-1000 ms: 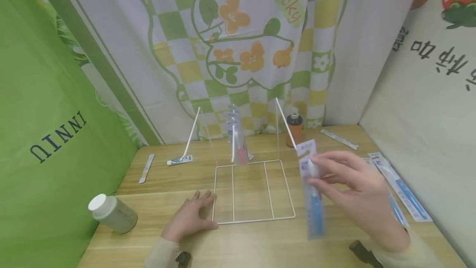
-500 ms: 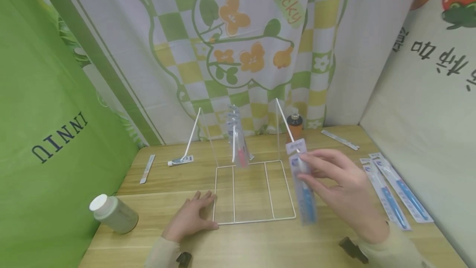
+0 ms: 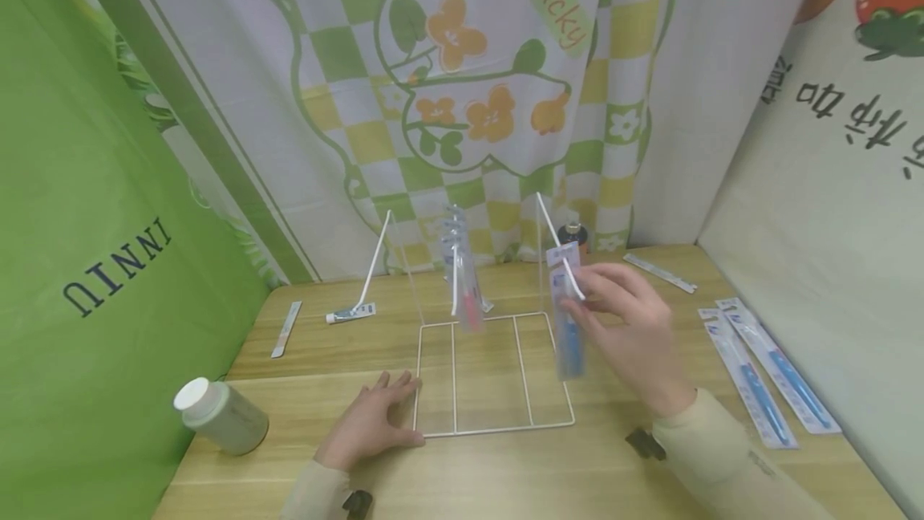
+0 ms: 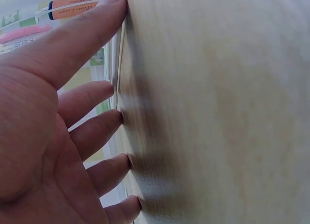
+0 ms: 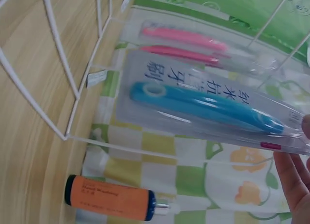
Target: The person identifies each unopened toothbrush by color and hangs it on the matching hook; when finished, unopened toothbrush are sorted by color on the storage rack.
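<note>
My right hand (image 3: 624,327) pinches a packaged blue toothbrush (image 3: 569,343) between thumb and fingers, at the right prong of the white wire rack (image 3: 498,428). The prong passes behind the card's top edge and comes out in front, seemingly through its hang hole. In the right wrist view the toothbrush package (image 5: 203,105) lies across the picture, with fingertips at its edge. My left hand (image 3: 371,420) rests with spread fingers on the table at the rack base's left front corner. The left wrist view shows the hand's (image 4: 43,137) fingertips touching the wood. Packaged pink toothbrushes (image 3: 469,295) hang on the middle prong.
Two more packaged blue toothbrushes (image 3: 754,383) lie at the right edge. A toothpaste tube (image 3: 351,313) lies behind the left prong. An orange bottle (image 5: 114,197) stands behind the rack. Flat narrow packets (image 3: 286,329) lie at both sides. A green jar (image 3: 224,416) with a white lid is front left.
My right hand has moved left and away from me, bringing the packaged toothbrush onto the right prong. The left hand stays in place on the table.
</note>
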`<state>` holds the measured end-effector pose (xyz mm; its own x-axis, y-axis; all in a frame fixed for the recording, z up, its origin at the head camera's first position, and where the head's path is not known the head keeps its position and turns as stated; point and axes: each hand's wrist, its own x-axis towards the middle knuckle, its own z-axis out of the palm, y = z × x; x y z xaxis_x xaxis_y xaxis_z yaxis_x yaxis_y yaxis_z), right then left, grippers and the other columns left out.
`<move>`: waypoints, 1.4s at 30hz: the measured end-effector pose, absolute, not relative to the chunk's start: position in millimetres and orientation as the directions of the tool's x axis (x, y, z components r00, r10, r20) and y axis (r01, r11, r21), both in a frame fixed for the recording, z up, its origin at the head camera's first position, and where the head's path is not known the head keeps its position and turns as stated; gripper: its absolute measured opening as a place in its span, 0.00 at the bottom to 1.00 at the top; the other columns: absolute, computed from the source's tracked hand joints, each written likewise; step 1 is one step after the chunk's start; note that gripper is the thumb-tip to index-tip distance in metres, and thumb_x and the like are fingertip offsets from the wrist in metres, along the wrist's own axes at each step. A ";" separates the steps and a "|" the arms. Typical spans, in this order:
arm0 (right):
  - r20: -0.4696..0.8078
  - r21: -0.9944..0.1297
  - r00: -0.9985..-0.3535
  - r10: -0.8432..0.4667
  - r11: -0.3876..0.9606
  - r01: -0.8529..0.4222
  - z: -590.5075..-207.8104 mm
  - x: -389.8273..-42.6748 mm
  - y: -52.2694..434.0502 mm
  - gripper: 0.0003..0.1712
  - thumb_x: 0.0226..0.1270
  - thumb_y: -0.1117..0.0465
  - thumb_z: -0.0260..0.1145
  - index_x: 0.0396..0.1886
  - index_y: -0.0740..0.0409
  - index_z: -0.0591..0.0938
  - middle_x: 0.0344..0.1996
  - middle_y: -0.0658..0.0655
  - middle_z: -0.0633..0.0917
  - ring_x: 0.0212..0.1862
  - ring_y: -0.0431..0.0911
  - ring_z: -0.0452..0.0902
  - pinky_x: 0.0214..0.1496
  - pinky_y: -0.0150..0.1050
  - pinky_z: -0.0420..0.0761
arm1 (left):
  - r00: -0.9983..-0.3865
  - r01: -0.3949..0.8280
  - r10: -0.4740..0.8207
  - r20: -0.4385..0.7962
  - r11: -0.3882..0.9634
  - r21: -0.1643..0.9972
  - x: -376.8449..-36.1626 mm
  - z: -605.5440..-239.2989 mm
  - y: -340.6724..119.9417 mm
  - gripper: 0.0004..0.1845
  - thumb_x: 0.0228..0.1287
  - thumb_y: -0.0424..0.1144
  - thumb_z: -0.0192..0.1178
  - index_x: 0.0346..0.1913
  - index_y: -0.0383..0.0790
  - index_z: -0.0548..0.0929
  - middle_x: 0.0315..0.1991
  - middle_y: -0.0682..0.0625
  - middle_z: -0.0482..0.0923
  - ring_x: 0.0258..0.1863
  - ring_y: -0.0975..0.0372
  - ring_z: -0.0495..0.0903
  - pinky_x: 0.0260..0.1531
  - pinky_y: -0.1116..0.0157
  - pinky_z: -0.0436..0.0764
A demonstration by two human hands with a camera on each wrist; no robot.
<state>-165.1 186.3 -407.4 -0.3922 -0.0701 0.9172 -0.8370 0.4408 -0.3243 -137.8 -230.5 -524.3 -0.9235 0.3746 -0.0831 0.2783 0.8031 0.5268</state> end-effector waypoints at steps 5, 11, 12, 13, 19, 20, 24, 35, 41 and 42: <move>0.938 -0.283 -0.344 -0.037 0.490 -0.824 -415.2 -194.9 180.5 0.22 0.71 0.52 0.76 0.53 0.65 0.90 0.47 0.67 0.87 0.42 0.57 0.88 0.48 0.26 0.87 | -0.924 0.275 0.373 -0.089 0.805 0.526 -137.1 -524.4 -231.1 0.53 0.51 0.60 0.82 0.78 0.40 0.75 0.81 0.38 0.64 0.80 0.28 0.53 0.74 0.23 0.48; 0.947 -0.257 -0.321 -0.014 0.566 -0.783 -416.5 -220.9 175.0 0.21 0.67 0.55 0.77 0.54 0.63 0.90 0.46 0.66 0.88 0.43 0.57 0.87 0.48 0.30 0.88 | -0.925 0.274 0.370 -0.089 0.809 0.519 -137.6 -525.6 -231.7 0.53 0.51 0.61 0.82 0.78 0.41 0.75 0.81 0.39 0.64 0.81 0.29 0.53 0.74 0.24 0.48; 0.947 -0.263 -0.322 -0.005 0.566 -0.781 -416.5 -223.8 174.1 0.22 0.66 0.56 0.78 0.55 0.63 0.90 0.46 0.66 0.88 0.43 0.58 0.87 0.50 0.30 0.87 | -0.925 0.275 0.370 -0.088 0.809 0.520 -137.7 -525.5 -231.6 0.53 0.51 0.61 0.81 0.78 0.41 0.75 0.81 0.39 0.64 0.81 0.29 0.53 0.74 0.24 0.48; 0.946 -0.269 -0.324 0.002 0.562 -0.782 -416.6 -226.2 173.5 0.22 0.65 0.57 0.78 0.55 0.63 0.90 0.47 0.66 0.88 0.44 0.59 0.87 0.52 0.30 0.86 | -0.924 0.275 0.371 -0.088 0.808 0.521 -137.7 -525.5 -231.4 0.53 0.51 0.61 0.81 0.78 0.41 0.75 0.81 0.39 0.64 0.81 0.28 0.53 0.74 0.24 0.48; 0.941 -0.297 -0.337 0.026 0.540 -0.787 -416.3 -239.5 170.3 0.24 0.60 0.62 0.80 0.56 0.63 0.90 0.48 0.68 0.87 0.47 0.62 0.86 0.58 0.23 0.81 | -0.923 0.278 0.376 -0.087 0.804 0.525 -137.3 -524.1 -230.2 0.52 0.52 0.60 0.82 0.78 0.41 0.75 0.81 0.38 0.65 0.80 0.28 0.53 0.74 0.23 0.48; 0.940 -0.298 -0.340 0.025 0.543 -0.785 -416.2 -241.7 170.0 0.24 0.60 0.63 0.80 0.56 0.63 0.90 0.48 0.68 0.87 0.47 0.62 0.86 0.57 0.22 0.81 | -0.923 0.278 0.376 -0.087 0.804 0.525 -137.2 -523.9 -230.1 0.52 0.52 0.60 0.82 0.78 0.40 0.75 0.81 0.38 0.65 0.80 0.28 0.53 0.74 0.23 0.48; 0.933 -0.314 -0.360 0.020 0.536 -0.784 -416.3 -250.8 169.2 0.24 0.58 0.67 0.82 0.56 0.63 0.90 0.47 0.66 0.86 0.45 0.58 0.87 0.52 0.21 0.83 | -0.924 0.279 0.374 -0.083 0.806 0.523 -137.1 -523.6 -230.3 0.52 0.52 0.59 0.82 0.77 0.41 0.76 0.81 0.38 0.65 0.80 0.28 0.53 0.74 0.23 0.49; 0.918 -0.360 -0.396 0.031 0.484 -0.797 -417.6 -273.6 164.0 0.26 0.56 0.73 0.83 0.56 0.68 0.87 0.48 0.68 0.85 0.43 0.61 0.88 0.49 0.25 0.86 | -0.923 0.278 0.375 -0.084 0.804 0.526 -137.3 -523.1 -230.4 0.51 0.52 0.59 0.82 0.77 0.41 0.76 0.81 0.37 0.65 0.80 0.28 0.53 0.74 0.23 0.49; 0.915 -0.359 -0.403 0.026 0.509 -0.783 -418.1 -279.1 164.2 0.27 0.58 0.71 0.83 0.58 0.67 0.87 0.50 0.69 0.85 0.45 0.60 0.88 0.48 0.27 0.87 | -0.926 0.274 0.369 -0.084 0.807 0.522 -137.8 -523.2 -230.8 0.51 0.51 0.59 0.82 0.78 0.42 0.76 0.81 0.38 0.65 0.80 0.28 0.53 0.74 0.24 0.48; 0.914 -0.362 -0.405 0.029 0.510 -0.780 -418.4 -279.9 164.1 0.27 0.58 0.71 0.83 0.58 0.67 0.87 0.50 0.69 0.85 0.45 0.60 0.88 0.47 0.28 0.88 | -0.926 0.273 0.368 -0.084 0.807 0.524 -137.8 -522.9 -230.8 0.51 0.51 0.58 0.82 0.78 0.42 0.76 0.81 0.38 0.65 0.80 0.28 0.53 0.74 0.24 0.48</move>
